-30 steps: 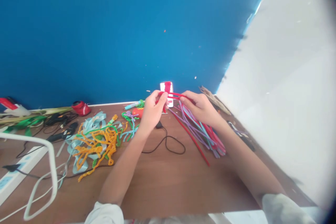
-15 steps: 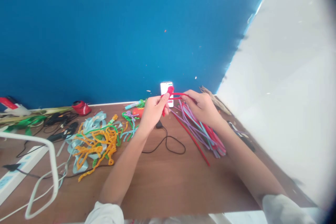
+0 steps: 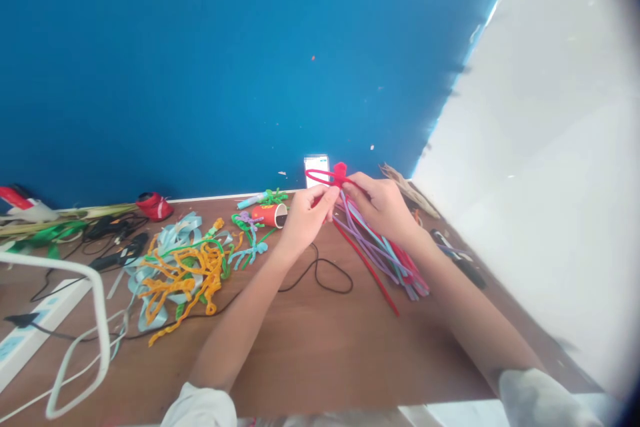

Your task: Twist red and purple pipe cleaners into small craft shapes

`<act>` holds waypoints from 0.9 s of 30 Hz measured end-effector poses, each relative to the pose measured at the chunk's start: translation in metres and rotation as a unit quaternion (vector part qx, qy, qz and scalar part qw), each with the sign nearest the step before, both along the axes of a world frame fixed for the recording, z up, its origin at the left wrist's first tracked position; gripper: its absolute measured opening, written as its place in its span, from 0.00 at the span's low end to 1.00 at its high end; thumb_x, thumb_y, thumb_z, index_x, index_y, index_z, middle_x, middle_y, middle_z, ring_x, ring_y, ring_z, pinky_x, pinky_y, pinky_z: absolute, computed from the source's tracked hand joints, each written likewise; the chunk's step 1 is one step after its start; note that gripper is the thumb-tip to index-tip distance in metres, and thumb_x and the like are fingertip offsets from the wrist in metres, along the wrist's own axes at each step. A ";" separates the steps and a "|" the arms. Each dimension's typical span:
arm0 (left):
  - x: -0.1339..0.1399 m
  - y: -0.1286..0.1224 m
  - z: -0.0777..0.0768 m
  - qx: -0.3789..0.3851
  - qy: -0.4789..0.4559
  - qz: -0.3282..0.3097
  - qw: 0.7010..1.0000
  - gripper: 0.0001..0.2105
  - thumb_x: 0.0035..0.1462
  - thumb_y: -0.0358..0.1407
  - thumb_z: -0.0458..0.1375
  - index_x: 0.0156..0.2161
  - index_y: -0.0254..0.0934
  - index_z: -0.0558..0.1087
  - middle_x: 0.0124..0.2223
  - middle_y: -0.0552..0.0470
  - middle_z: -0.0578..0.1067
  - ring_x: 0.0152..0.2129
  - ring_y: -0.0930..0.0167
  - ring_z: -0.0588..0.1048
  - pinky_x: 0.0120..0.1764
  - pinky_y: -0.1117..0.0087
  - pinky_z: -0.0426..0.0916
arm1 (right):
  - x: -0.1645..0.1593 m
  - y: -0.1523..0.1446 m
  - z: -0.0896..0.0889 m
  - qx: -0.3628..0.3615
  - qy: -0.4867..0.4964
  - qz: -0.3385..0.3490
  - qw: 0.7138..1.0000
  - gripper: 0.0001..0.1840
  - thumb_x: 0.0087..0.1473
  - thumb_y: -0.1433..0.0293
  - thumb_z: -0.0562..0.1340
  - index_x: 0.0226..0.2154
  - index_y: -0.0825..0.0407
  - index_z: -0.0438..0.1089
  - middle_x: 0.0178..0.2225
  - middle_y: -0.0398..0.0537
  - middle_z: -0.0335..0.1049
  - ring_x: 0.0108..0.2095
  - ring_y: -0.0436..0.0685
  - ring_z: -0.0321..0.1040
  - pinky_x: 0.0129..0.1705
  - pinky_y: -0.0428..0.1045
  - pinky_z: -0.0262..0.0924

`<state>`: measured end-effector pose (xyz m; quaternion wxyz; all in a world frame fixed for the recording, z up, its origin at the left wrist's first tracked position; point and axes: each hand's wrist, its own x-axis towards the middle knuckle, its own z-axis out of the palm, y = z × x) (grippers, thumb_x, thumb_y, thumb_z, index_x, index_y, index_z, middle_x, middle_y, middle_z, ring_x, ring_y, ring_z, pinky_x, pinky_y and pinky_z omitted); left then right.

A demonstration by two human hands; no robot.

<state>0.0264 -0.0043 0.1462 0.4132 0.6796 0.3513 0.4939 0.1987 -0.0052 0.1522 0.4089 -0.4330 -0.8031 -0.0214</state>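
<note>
Between my two hands is a bent red pipe cleaner (image 3: 340, 173), with a thick bunched part at the top and a loop reaching to the left. My left hand (image 3: 311, 213) pinches it from below, thumb pressed near the bunched part. On the other side, my right hand (image 3: 377, 203) grips it with thumb and forefinger, close to the left fingertips. A bundle of purple, blue and red pipe cleaners (image 3: 387, 260) lies on the table under my right hand. Behind the loop, a phone (image 3: 316, 163) with a lit screen leans at the wall.
On the left lie tangled orange pipe cleaners (image 3: 200, 270) and light blue ribbon (image 3: 180, 233). A red paper cup (image 3: 267, 215) lies on its side beside my left hand. A black cable (image 3: 333, 290) loops over the brown table (image 3: 360, 353). A white power strip (image 3: 45, 320) sits far left.
The left hand has moved right, close to the right hand, uncovering the paper cup. The red pipe cleaner moved right, and its loop now points left instead of stretching between the hands.
</note>
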 end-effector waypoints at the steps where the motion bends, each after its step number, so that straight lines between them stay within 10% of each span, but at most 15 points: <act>1: 0.000 0.000 -0.001 -0.004 -0.005 0.005 1.000 0.19 0.62 0.48 0.54 0.25 0.35 0.69 0.19 0.56 0.65 0.18 0.76 0.64 0.25 0.74 0.58 | 0.000 0.000 0.000 0.001 -0.008 0.000 1.000 0.17 0.67 0.63 0.50 0.34 0.52 0.69 0.22 0.44 0.66 0.21 0.51 0.60 0.28 0.47 0.45; 21: 0.003 0.001 -0.003 -0.045 -0.024 -0.038 0.998 0.11 0.63 0.41 0.52 0.34 0.35 0.67 0.28 0.54 0.69 0.27 0.75 0.70 0.34 0.73 0.64 | -0.003 -0.005 0.006 -0.084 0.047 0.049 0.994 0.19 0.66 0.61 0.51 0.32 0.52 0.71 0.24 0.44 0.68 0.24 0.50 0.59 0.31 0.47 0.48; 27: 0.004 0.002 -0.002 -0.141 -0.108 -0.066 0.982 0.13 0.63 0.43 0.53 0.33 0.35 0.65 0.22 0.61 0.56 0.18 0.78 0.62 0.25 0.75 0.58 | -0.004 -0.003 0.005 -0.184 0.221 0.120 0.950 0.22 0.63 0.56 0.54 0.25 0.53 0.69 0.21 0.41 0.57 0.24 0.49 0.52 0.28 0.47 0.46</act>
